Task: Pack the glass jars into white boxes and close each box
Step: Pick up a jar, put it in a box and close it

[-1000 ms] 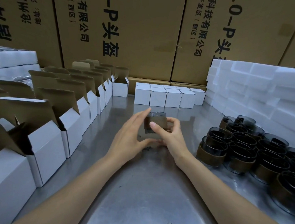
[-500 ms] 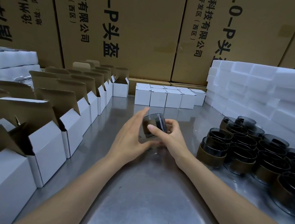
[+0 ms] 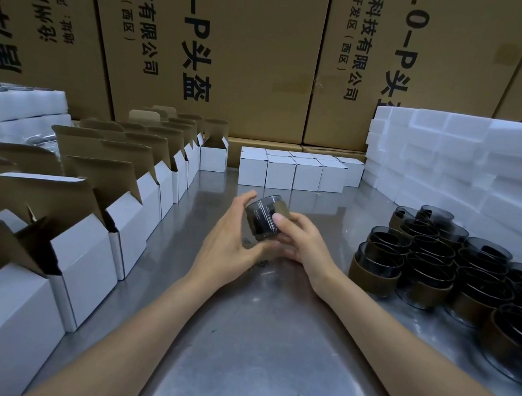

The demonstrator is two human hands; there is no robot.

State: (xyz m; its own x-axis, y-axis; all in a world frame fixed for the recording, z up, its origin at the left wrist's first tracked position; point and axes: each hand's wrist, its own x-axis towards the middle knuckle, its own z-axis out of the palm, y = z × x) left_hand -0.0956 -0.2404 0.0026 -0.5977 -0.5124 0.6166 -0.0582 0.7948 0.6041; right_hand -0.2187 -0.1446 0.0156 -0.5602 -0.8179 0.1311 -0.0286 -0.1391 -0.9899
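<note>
**Dark Glass Jar Held Over Steel Table, Open Boxes Alongside**

A person's left hand [image 3: 230, 242] and right hand [image 3: 304, 244] hold one dark glass jar [image 3: 264, 218] tilted on its side above the middle of the metal table [image 3: 256, 339]. The right grip is curled round the jar, thumb on its glass wall; the left grip cups the jar's other side, fingers nearly straight against it. Open white boxes [image 3: 91, 246] with raised brown flaps line the table's left edge. Closed white boxes [image 3: 293, 172] stand in rows at the far edge. More glass jars [image 3: 430, 266] are clustered near the right edge, before stacked white foam blocks [image 3: 477, 160]. Large brown cartons [image 3: 250, 54] rise behind the table.
</note>
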